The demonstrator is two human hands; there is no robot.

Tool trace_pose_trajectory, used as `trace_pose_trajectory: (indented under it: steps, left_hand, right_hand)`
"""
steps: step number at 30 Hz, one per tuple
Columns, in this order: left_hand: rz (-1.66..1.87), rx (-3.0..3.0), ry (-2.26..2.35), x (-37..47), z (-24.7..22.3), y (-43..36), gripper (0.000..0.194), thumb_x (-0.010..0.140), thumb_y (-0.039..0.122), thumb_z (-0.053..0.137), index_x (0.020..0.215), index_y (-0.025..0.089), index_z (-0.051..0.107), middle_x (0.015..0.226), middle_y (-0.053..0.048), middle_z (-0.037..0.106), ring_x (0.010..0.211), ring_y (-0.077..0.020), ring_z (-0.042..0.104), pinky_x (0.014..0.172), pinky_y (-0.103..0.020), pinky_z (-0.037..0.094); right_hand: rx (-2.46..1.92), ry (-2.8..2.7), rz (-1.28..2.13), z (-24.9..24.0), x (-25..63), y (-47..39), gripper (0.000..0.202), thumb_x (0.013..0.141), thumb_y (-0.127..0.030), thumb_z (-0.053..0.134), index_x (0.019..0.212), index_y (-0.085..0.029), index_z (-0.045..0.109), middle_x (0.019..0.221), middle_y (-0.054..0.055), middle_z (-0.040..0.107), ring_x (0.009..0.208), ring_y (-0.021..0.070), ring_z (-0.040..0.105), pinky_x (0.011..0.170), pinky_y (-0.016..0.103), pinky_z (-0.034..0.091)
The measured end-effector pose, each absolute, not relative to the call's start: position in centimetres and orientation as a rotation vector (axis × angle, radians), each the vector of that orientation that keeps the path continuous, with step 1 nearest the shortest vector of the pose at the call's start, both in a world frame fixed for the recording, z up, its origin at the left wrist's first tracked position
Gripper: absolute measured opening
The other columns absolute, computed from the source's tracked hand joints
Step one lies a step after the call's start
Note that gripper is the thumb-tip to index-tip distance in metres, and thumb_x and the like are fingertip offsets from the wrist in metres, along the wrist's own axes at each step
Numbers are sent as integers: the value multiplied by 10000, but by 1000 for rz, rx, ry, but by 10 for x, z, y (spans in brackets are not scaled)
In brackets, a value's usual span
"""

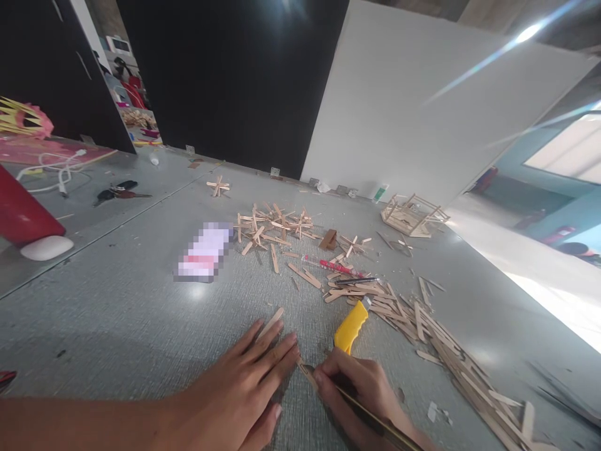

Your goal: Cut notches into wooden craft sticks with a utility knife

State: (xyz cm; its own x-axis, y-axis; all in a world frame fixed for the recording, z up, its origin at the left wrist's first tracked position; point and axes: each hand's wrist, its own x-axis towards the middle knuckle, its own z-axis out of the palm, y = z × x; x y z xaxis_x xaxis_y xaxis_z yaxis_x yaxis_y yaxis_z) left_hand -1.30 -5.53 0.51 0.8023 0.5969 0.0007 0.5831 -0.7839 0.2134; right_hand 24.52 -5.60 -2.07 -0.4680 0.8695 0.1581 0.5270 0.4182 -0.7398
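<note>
Head view: our left hand (244,388) lies flat, fingers spread, pressing a wooden stick (271,324) onto the table (117,313). Our right hand (361,391), at 3 o'clock of it, has its grip clamped on a pencil (375,421). A yellow knife (351,327) lies at 12 o'clock of the right hand, just beside it.

I am at a craft table (117,300) with lots of little wooden sticks (277,228) and a stick house (413,216).
</note>
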Motion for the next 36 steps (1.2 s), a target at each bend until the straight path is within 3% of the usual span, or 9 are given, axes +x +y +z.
trace_pose_trajectory:
  steps: [20, 27, 36]
  left_hand:
    - [322, 2787, 938, -18, -4, -60, 636, 1039, 256, 522, 1652, 167, 378, 1683, -81, 396, 1582, -342, 298, 1300, -493, 279]
    - [201, 2779, 941, -15, -1, -58, 617, 1028, 253, 543, 1619, 118, 431, 1681, -120, 372, 1573, -385, 287, 1280, -541, 317]
    - [151, 2782, 943, -14, 0, -58, 612, 1030, 246, 534, 1620, 122, 429, 1683, -121, 361, 1568, -385, 295, 1277, -550, 323]
  right_hand:
    - [-1229, -2129, 863, -21, 244, -56, 282, 1058, -319, 522, 797, -219, 558, 630, -66, 461, 532, 102, 371, 499, 220, 303]
    - [-1236, -2153, 860, -19, 245, -56, 262, 1059, -319, 530, 835, -211, 614, 645, -46, 525, 548, 110, 421, 515, 216, 339]
    - [-1230, -2171, 848, -20, 245, -54, 267, 1056, -333, 536, 835, -204, 611, 630, -55, 500, 529, 102, 398, 505, 218, 328]
